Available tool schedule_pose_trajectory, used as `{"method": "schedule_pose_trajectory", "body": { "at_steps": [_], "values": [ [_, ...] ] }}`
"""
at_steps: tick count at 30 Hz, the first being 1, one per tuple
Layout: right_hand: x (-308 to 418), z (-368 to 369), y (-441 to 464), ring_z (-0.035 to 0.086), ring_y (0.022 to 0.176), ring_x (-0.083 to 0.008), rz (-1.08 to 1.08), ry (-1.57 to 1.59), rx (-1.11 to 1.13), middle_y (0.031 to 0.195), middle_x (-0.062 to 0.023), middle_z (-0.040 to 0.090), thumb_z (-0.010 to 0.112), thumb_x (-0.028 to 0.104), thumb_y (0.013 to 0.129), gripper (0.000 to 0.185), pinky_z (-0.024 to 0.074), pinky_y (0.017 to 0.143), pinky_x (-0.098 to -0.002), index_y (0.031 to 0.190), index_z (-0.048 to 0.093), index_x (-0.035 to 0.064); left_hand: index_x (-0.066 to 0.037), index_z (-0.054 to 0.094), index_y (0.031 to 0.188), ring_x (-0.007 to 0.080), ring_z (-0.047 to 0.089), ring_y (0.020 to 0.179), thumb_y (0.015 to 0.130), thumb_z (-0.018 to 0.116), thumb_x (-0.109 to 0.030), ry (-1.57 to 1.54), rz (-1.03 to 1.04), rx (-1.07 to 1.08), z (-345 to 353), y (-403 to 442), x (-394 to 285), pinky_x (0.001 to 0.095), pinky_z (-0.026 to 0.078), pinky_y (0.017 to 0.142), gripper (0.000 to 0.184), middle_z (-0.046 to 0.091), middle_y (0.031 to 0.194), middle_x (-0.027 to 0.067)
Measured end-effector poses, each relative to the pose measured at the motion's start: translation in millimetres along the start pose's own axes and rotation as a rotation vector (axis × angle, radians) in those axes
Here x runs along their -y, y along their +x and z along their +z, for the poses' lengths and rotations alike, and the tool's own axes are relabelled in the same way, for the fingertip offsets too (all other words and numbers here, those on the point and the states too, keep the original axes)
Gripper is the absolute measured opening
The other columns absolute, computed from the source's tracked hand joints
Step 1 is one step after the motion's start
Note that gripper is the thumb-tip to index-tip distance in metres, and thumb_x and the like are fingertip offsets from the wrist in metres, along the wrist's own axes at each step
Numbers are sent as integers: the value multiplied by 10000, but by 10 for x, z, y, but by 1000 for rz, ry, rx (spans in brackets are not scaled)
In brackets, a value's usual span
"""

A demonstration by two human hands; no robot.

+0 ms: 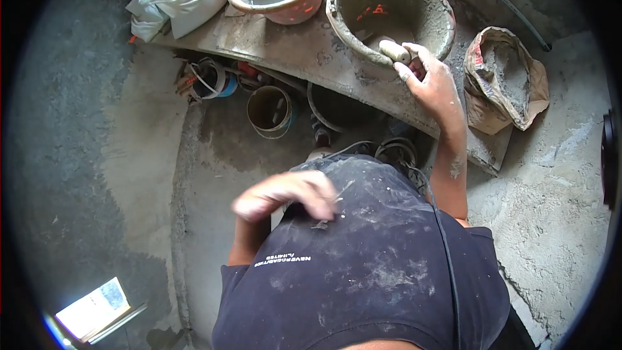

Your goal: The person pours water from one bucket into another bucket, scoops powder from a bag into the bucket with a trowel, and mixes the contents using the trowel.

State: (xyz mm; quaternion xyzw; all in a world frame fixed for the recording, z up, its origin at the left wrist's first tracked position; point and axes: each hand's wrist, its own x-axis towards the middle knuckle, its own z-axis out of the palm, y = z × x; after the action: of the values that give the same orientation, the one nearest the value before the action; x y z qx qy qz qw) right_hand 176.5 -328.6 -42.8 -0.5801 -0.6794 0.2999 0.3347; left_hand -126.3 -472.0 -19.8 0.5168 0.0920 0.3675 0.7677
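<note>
At the near rim of a mortar-crusted bucket (447,10), my right hand (431,81) has its fingers and thumb curled at the end of a trowel's thick pale handle (394,50). The rest of the trowel lies inside the bucket and is hard to make out. My left hand (285,194) is raised in front of the dusty dark shirt (363,253), blurred by motion. Its fingers look stretched out and loosely bent, and nothing shows in them. To the left of the bucket stands a basin (301,13) of water.
The bucket and basin rest on a plank platform (285,48). A white sack (184,0) lies at its left end, and an open paper bag of grey powder (508,84) stands at right. Beneath are several pails (269,113). A cable (440,227) runs down the shirt.
</note>
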Motion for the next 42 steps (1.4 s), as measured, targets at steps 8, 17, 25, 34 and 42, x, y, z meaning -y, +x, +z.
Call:
{"method": "schedule_pose_trajectory", "body": {
  "at_steps": [8,17,25,34,42],
  "values": [
    [-43,39,10,653,742,-218,-3,37,-17,869,-142,707,722,234,884,438,528,724,-354,1257,636,21,-109,438,1531,303,283,1513,996,549,-419,722,-632,251,-158,389,246,483,157,1236,628,384,1597,160],
    [-86,48,-64,652,712,-233,-64,24,-55,794,-125,679,712,253,899,387,526,692,-363,1207,634,31,-6,544,1433,388,381,1453,921,501,-611,206,-281,627,-156,619,110,555,205,1191,794,461,1531,210],
    [-111,85,-119,636,723,-202,-72,-59,-84,824,-117,684,708,274,924,408,525,696,-336,1248,627,39,50,622,1275,374,522,1290,947,504,-393,856,-527,375,-71,650,328,471,371,1098,563,602,1319,214],
    [-104,88,-110,631,684,-200,-78,26,-86,780,-103,671,720,281,901,395,524,680,-345,1216,651,53,27,645,1107,369,570,1139,977,455,-473,456,-312,459,-129,677,500,461,395,1030,550,635,1160,185],
    [-66,274,234,730,886,-341,-21,-336,-113,910,-162,745,707,366,838,329,569,807,-457,937,716,52,25,552,882,328,510,821,911,378,-589,474,-251,523,-125,752,613,403,354,816,638,567,872,161]
  ]
}}
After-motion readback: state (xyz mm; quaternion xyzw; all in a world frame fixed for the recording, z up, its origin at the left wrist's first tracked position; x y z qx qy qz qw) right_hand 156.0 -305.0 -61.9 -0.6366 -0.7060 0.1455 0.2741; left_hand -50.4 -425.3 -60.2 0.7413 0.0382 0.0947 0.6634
